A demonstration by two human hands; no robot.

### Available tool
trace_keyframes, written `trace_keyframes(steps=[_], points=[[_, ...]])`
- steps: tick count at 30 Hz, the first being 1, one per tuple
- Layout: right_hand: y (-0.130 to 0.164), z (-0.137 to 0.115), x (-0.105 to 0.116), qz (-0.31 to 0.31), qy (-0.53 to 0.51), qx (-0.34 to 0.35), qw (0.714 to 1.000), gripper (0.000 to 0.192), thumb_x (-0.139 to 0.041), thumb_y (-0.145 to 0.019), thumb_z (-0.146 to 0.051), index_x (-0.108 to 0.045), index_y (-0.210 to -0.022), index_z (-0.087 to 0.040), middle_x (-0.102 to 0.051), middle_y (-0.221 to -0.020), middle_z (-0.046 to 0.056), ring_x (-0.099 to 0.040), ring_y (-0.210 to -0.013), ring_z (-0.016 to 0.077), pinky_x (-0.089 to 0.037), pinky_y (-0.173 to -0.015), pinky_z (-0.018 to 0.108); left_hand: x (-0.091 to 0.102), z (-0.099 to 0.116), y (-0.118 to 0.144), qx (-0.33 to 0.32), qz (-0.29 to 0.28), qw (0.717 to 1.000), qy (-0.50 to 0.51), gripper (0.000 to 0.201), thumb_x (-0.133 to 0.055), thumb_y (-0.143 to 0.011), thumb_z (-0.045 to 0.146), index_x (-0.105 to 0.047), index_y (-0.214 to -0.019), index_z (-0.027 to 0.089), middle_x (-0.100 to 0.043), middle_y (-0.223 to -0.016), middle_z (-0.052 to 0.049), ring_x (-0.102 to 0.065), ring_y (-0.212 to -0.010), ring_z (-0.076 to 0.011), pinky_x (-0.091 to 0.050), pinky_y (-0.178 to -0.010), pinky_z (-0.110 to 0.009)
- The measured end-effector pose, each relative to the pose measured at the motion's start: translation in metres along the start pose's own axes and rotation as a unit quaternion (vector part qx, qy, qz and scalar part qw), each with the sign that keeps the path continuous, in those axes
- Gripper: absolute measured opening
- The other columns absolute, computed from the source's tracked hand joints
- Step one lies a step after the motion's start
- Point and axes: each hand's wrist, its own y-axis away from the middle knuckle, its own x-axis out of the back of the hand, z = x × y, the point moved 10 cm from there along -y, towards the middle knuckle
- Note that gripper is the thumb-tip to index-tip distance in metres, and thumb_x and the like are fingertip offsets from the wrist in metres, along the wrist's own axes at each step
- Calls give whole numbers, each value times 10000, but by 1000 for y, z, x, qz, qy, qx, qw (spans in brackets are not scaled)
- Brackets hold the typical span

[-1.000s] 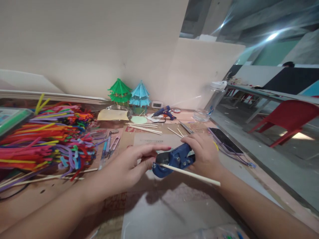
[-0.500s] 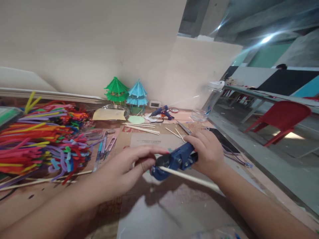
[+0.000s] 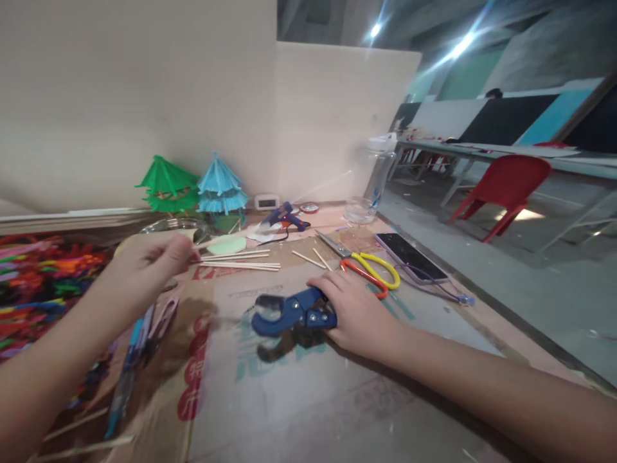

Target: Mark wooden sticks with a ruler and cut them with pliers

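While the cardboard sheet carries everything, right hand clamped on the blue cutter mid-sheet, scissors just behind the cutter, left hand raised left of it, fingers pinched, contents unclear, sticks beyond.

table, cardboard sheet, scissors, phone
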Motion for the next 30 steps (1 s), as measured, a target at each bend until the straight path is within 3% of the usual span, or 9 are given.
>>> trace_keyframes(steps=[3,6,8,12,15,18,21,26,30], points=[[-2,-21,-9,-36,19,83,996,419,-607,-742,-218,-551,-1150,-136,-594,-1063,126,-488,-990,273,-388,-910,417,-57,23,-22,-83,-114,986,-86,374,-503,-816,468,-708,-914,171,-726,-759,-3,-635,-704,-181,-454,-611,-227],[-3,-56,-16,-44,30,201,978,273,-539,-832,-271,-558,-1076,-149,-577,-945,99,-460,-876,245,-381,-835,393,-111,50,-42,-136,-152,972,-113,287,-529,-791,275,-747,-968,215,-772,-933,-37,-678,-821,-210,-472,-713,-260],[-6,-67,-18,-36,30,236,971,256,-529,-850,-294,-549,-1059,-148,-566,-912,87,-438,-827,229,-368,-792,372,-143,69,-52,-176,-171,961,-128,304,-542,-775,242,-758,-988,222,-771,-986,-67,-681,-882,-238,-466,-734,-284],[-11,-62,-17,-25,18,239,970,338,-597,-822,-389,-538,-1053,-150,-562,-890,65,-430,-794,217,-350,-767,357,-187,101,-67,-256,-220,934,-120,289,-547,-793,263,-762,-986,276,-772,-993,-47,-673,-906,-224,-444,-729,-275],[-10,-58,-15,-14,11,253,967,381,-595,-835,-446,-542,-1053,-138,-565,-875,56,-440,-771,217,-353,-743,356,-210,113,-72,-293,-267,913,-99,272,-559,-771,206,-773,-904,308,-774,-938,-11,-663,-889,-197,-423,-737,-257],[-11,-55,-14,13,5,244,970,259,-536,-896,-360,-549,-1030,-139,-555,-837,43,-447,-738,211,-352,-712,356,-226,116,-76,-295,-301,905,-66,219,-602,-726,189,-772,-811,297,-759,-854,1,-642,-837,-187,-402,-722,-253],[-11,-55,-13,57,-6,233,971,155,-477,-921,-277,-552,-962,-148,-535,-789,35,-443,-700,204,-346,-685,359,-228,114,-83,-264,-304,915,-18,168,-613,-705,172,-755,-751,248,-722,-785,-11,-603,-796,-191,-378,-707,-263],[-10,-55,-11,142,9,240,960,165,-437,-940,-259,-543,-860,-159,-509,-700,14,-436,-622,182,-328,-620,340,-207,103,-90,-153,-301,933,121,101,-608,-736,251,-688,-767,197,-596,-667,34,-490,-635,-126,-353,-624,-231],[-10,-55,-10,210,36,255,943,168,-422,-953,-216,-525,-823,-190,-532,-646,-8,-456,-577,168,-317,-575,314,-186,93,-65,-41,-328,913,239,364,-561,-772,558,-559,-734,196,-335,-535,86,-250,-465,-81,-247,-460,-213]])
